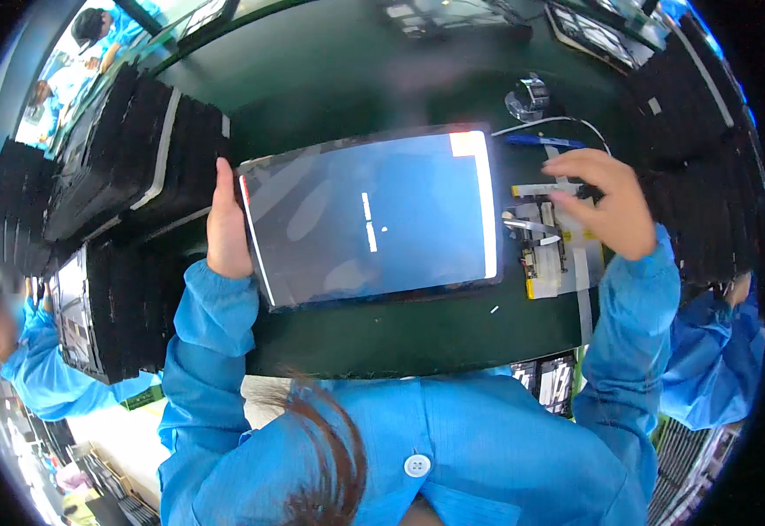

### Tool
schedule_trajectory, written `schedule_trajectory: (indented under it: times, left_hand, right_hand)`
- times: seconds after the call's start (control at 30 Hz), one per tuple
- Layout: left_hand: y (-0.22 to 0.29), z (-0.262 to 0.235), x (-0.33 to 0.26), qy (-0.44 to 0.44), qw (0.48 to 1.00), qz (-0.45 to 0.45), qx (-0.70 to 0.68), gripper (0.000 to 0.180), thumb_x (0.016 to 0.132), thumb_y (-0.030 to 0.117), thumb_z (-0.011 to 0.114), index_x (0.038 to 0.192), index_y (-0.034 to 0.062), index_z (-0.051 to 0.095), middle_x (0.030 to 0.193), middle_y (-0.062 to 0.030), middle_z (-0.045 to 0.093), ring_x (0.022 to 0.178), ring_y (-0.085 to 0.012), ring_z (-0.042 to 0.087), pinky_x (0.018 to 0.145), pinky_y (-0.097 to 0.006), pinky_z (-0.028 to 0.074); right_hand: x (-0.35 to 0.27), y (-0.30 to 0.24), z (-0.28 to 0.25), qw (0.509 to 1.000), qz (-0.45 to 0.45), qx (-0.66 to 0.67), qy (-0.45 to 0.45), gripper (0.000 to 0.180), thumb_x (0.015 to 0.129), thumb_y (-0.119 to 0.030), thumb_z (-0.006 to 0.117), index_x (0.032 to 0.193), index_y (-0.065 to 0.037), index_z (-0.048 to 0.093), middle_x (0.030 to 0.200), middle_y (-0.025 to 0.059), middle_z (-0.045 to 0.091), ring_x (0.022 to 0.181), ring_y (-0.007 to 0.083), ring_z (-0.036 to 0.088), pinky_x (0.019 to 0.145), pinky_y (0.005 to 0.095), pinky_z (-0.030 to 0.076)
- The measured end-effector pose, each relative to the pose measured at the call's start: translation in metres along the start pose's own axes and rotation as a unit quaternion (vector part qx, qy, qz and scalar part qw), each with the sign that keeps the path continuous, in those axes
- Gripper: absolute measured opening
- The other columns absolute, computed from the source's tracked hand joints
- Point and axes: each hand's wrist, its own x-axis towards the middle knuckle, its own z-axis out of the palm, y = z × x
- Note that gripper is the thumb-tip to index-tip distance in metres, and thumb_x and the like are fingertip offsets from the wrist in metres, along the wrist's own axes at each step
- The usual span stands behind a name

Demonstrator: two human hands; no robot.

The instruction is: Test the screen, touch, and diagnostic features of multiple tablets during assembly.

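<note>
A tablet (426,219) with a lit screen lies slightly tilted across the middle of the dark green table, a white strip glowing along its right side. My left hand (227,223) holds it by its left edge; some of those fingers are hidden. To the right of the tablet sits a battery and circuit-board assembly (547,254) with silver and yellow tape. Over its upper right part hovers my right hand (606,200), thumb and fingers curved and apart, with nothing visible between them. A white cable (566,119) runs behind this hand.
Stacks of black trays (106,158) rise on the left, more black trays (694,175) on the right. A blue pen (545,140) and a clear round dispenser-like object (527,98) lie beyond the assembly. Other people in blue work at both sides.
</note>
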Motion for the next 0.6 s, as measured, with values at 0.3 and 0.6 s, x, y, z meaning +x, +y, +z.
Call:
schedule_trajectory:
  times: [0.3, 0.6]
  left_hand:
    - [-0.002, 0.005, -0.002, -0.013, 1.000, -0.003, 0.007, 0.069, 0.091, 0.058, 0.028, 0.121, -0.0009, 0.050, 0.119, -0.0153, 0.055, 0.104, -0.0295, 0.055, 0.091, -0.039, 0.043]
    - [-0.001, 0.010, -0.004, -0.012, 1.000, 0.003, 0.016, 0.068, 0.091, 0.057, 0.030, 0.120, -0.0016, 0.050, 0.118, -0.0141, 0.056, 0.103, -0.0278, 0.055, 0.091, -0.037, 0.043]
  right_hand:
    - [0.019, -0.018, 0.033, 0.991, -0.022, 0.095, -0.090, 0.021, 0.070, -0.010, 0.067, 0.088, -0.001, 0.061, 0.080, 0.0119, 0.060, 0.070, 0.0250, 0.058, 0.062, 0.0327, 0.049]
    - [0.012, -0.004, 0.045, 0.993, 0.078, 0.089, -0.010, 0.035, 0.068, -0.023, 0.070, 0.094, -0.009, 0.051, 0.071, 0.0110, 0.054, 0.058, 0.0226, 0.053, 0.056, 0.0307, 0.046]
